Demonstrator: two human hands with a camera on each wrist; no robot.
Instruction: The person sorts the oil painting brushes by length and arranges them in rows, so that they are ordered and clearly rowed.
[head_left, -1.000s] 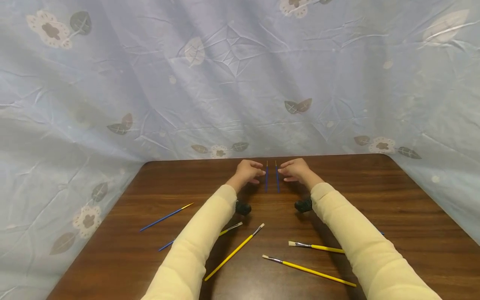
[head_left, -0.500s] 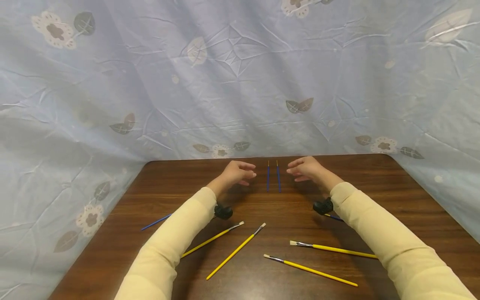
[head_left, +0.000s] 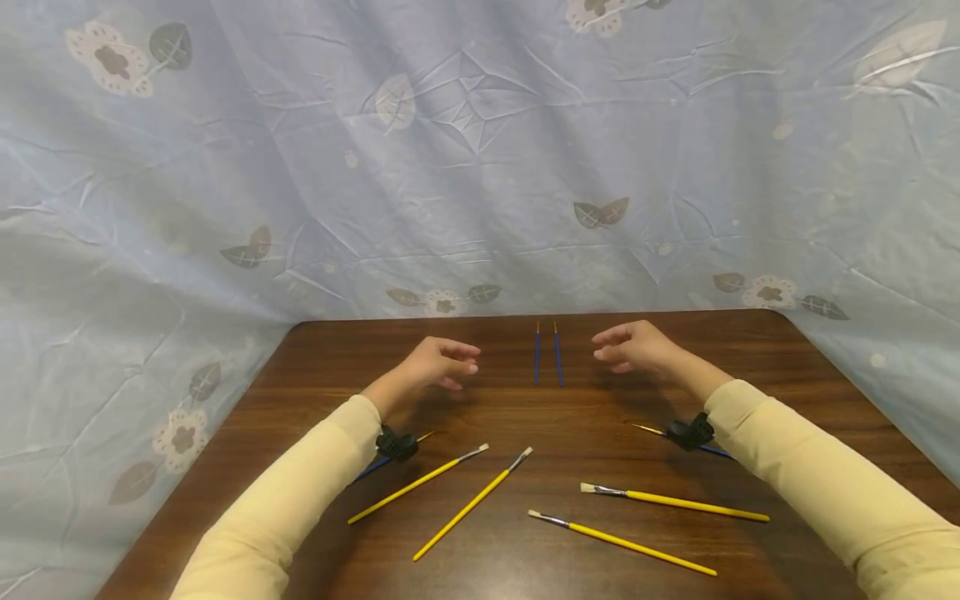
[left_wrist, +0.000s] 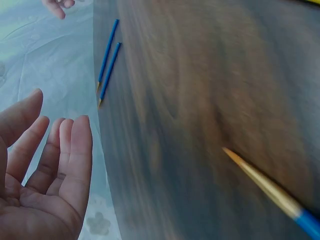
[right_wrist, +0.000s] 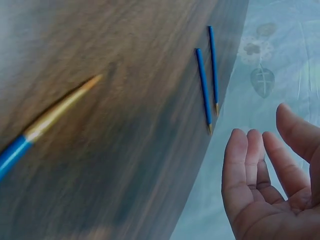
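Two thin blue paintbrushes, the left one and the right one, lie side by side near the table's back edge, tips pointing away. Left of them my left hand hovers over the table with loosely bent fingers, holding nothing. My right hand mirrors it on the other side, also holding nothing. Another blue paintbrush lies below my left wrist, partly hidden by the wrist camera in the head view. A matching blue paintbrush lies under my right wrist.
Nearer the front, two yellow flat paintbrushes slant on the left, an outer one and an inner one. Two more lie on the right, an upper one and a lower one. A patterned curtain hangs behind the wooden table.
Both hands have drawn away from the two blue paintbrushes at the back, the left hand leftward and the right hand rightward. Those brushes stay in place. More of the yellow paintbrushes now shows.
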